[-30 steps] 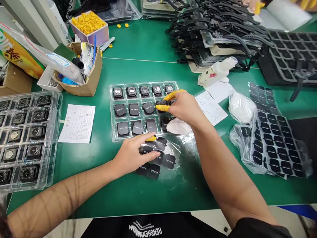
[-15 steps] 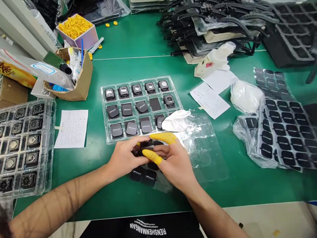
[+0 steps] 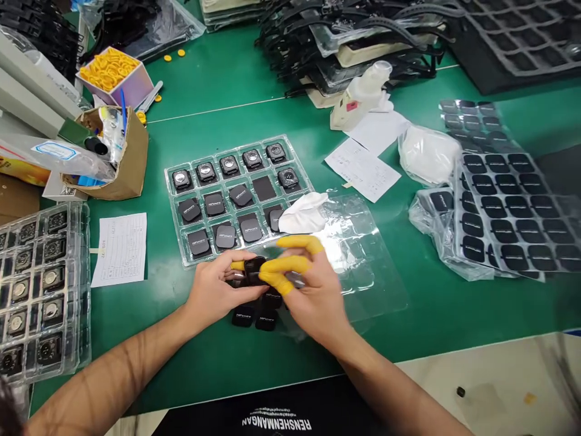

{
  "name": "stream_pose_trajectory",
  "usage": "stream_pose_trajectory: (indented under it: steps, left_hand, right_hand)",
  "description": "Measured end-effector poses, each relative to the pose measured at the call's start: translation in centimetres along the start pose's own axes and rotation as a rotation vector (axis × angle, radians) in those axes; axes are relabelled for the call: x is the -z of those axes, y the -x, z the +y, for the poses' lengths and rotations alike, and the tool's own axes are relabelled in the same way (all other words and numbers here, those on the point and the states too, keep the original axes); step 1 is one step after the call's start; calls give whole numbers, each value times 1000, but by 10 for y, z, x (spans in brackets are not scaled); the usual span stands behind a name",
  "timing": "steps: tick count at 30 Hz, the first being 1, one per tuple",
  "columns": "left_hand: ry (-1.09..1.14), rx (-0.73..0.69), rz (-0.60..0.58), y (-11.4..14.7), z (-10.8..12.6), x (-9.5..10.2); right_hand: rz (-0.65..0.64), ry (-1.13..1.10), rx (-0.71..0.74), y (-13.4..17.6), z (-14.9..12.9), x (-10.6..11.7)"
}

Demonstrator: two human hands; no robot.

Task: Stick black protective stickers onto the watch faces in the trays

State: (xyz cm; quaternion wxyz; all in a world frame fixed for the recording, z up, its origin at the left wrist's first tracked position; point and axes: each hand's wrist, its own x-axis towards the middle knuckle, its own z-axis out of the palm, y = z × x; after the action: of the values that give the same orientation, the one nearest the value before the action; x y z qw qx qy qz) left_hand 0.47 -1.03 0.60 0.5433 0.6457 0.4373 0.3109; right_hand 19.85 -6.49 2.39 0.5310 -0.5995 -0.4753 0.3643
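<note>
My left hand (image 3: 211, 284) grips a black smartwatch case (image 3: 254, 268) between thumb and fingers, its glossy side turned up towards me. At the case's right edge, the yellow-cotted thumb and finger of my right hand (image 3: 308, 284) are pinched together; what lies between them is too small to make out. Another yellow-cotted finger is raised above. Below the hands, black square HiFuture stickers (image 3: 242, 316) lie on the green table (image 3: 218, 369). Just beyond is a clear plastic tray (image 3: 185, 225) with watch cases and black HiFuture squares in its compartments. A white cloth (image 3: 303, 213) covers its near right corner.
More watch trays (image 3: 84, 290) are stacked at left, beside a paper form (image 3: 120, 248). Behind them stand a cardboard box (image 3: 131, 169) and a box of yellow finger cots (image 3: 131, 88). Rightward are a clear empty tray (image 3: 376, 266), a white bottle (image 3: 361, 100) and sticker sheets (image 3: 517, 206).
My right hand has shifted its hold from around the case to a pinch at its right edge, one finger lifting away. The case has tilted up. The whole view has shifted slightly.
</note>
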Motion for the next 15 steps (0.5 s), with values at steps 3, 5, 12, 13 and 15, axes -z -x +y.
stream_pose_trajectory:
  steps: [3,5,12,13,15]
  left_hand:
    - [-13,-20,29,-1,3,0]
    - [-19,-8,33,-2,6,0]
    - [-21,39,11,-4,10,1]
    - [-14,45,6,-3,9,1]
    - [-10,70,0,-3,8,1]
  right_hand:
    - [10,93,-100,-8,8,43]
    - [95,418,-74,-16,18,67]
    - [88,858,251,-77,35,67]
    - [80,868,285,-81,31,63]
    - [42,828,369,-77,22,55]
